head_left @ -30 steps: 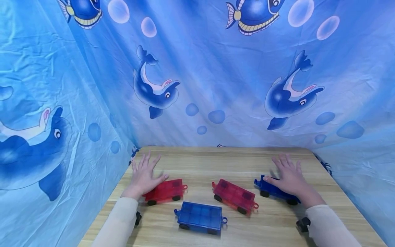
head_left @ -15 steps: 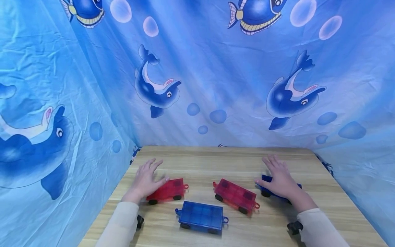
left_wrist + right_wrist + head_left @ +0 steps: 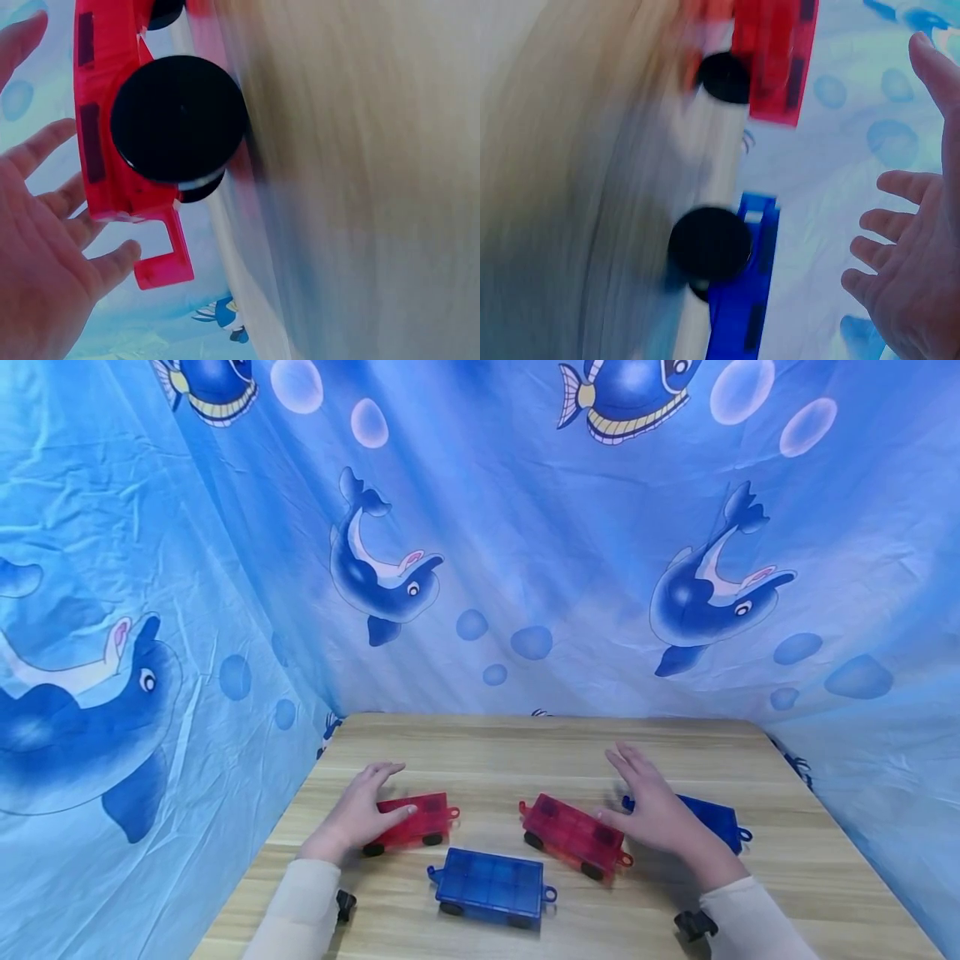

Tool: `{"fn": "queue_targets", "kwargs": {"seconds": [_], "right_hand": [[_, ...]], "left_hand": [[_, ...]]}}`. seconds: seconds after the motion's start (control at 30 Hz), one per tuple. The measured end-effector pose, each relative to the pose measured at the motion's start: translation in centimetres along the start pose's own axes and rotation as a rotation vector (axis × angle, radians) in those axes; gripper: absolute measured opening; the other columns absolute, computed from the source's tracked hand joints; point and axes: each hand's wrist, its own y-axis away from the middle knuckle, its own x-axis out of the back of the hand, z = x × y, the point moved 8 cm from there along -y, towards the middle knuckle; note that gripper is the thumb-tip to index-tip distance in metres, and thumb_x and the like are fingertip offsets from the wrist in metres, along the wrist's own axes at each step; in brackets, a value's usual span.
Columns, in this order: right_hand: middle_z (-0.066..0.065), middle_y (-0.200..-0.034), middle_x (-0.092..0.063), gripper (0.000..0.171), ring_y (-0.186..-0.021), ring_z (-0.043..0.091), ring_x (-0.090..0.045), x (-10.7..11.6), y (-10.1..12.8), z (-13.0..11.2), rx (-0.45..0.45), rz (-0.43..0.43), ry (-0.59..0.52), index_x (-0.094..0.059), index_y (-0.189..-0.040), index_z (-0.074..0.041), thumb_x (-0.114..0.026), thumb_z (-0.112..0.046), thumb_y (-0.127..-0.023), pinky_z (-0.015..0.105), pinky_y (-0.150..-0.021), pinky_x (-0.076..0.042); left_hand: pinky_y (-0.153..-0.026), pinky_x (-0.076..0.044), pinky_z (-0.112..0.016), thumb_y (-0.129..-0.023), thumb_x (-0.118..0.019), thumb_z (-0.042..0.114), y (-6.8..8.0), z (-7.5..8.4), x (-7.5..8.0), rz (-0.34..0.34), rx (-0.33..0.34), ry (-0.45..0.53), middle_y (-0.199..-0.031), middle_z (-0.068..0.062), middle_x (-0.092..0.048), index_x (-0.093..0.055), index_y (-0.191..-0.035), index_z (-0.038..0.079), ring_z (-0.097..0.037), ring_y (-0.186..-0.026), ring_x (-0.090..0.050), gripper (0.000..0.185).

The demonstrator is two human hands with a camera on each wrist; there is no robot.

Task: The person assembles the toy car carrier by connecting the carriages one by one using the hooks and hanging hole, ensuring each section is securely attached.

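Four flat toy carts with black wheels stand on the wooden table (image 3: 525, 743). My left hand (image 3: 360, 814) lies open over the left end of the left red cart (image 3: 416, 817), thumb on its top. In the left wrist view that red cart (image 3: 112, 112) sits just past my spread left hand (image 3: 52, 232). My right hand (image 3: 652, 810) hovers open with straight fingers between the middle red cart (image 3: 573, 835) and the right blue cart (image 3: 716, 822). The right wrist view shows my right hand (image 3: 907, 270) beside the blue cart (image 3: 742, 307) and the red cart (image 3: 776, 60).
A second blue cart (image 3: 491, 885) stands near the table's front edge, between my arms. A blue cloth with dolphins and fish (image 3: 525, 568) hangs close behind and on both sides of the table. Black wrist mounts (image 3: 693, 925) sit on my sleeves.
My right hand has slid left off the right blue cart, uncovering it, and now nears the middle red cart. My left hand has shifted right over the left red cart.
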Motion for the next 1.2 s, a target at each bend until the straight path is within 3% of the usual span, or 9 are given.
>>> {"fn": "queue_targets", "kwargs": {"seconds": [0.23,0.67,0.9,1.03,1.2], "right_hand": [[0.003,-0.160,-0.014,0.098,-0.143,0.034,-0.016,-0.9,0.3,-2.6,0.003,-0.021,-0.021,-0.018,-0.154,-0.032,-0.059,-0.075,-0.076,0.065,-0.100,-0.031],[-0.009,-0.154,-0.027,0.094,-0.138,0.024,-0.031,-2.6,0.9,-5.5,-0.025,-0.054,-0.111,-0.025,-0.151,-0.038,-0.062,-0.075,-0.073,0.055,-0.099,-0.040],[-0.013,-0.147,-0.035,0.086,-0.129,0.021,-0.042,-3.7,1.1,-6.2,-0.051,-0.073,-0.119,-0.029,-0.147,-0.046,-0.067,-0.069,-0.074,0.051,-0.090,-0.048],[-0.013,-0.142,-0.040,0.080,-0.121,0.021,-0.049,-3.9,1.2,-7.1,-0.031,-0.086,-0.146,-0.034,-0.144,-0.046,-0.067,-0.069,-0.074,0.046,-0.083,-0.053],[-0.006,-0.135,-0.048,0.080,-0.112,0.022,-0.054,-4.5,1.4,-8.5,0.021,-0.132,-0.188,-0.037,-0.144,-0.042,-0.070,-0.064,-0.075,0.040,-0.074,-0.056]], "left_hand": [[-0.098,-0.041,-0.055,-0.075,-0.070,0.065,0.1,0.7,-0.5,-0.040,0.004,0.036,-0.143,-0.003,-0.041,-0.046,-0.144,0.024,-0.030,-0.129,-0.039,0.084],[-0.097,-0.041,-0.055,-0.071,-0.072,0.067,0.5,1.0,-1.5,-0.097,0.045,0.080,-0.144,-0.001,-0.040,-0.045,-0.143,0.030,-0.028,-0.129,-0.039,0.085],[-0.099,-0.041,-0.051,-0.072,-0.078,0.057,0.8,1.0,-1.6,-0.100,0.019,0.117,-0.141,0.003,-0.042,-0.046,-0.141,0.032,-0.024,-0.127,-0.041,0.080],[-0.094,-0.046,-0.045,-0.070,-0.080,0.055,1.3,0.4,-1.9,-0.111,0.046,0.143,-0.140,0.007,-0.042,-0.047,-0.140,0.036,-0.020,-0.124,-0.042,0.080],[-0.092,-0.047,-0.046,-0.066,-0.084,0.055,1.6,0.3,-2.0,-0.109,0.057,0.161,-0.141,0.006,-0.042,-0.048,-0.139,0.037,-0.022,-0.124,-0.041,0.083]]}}
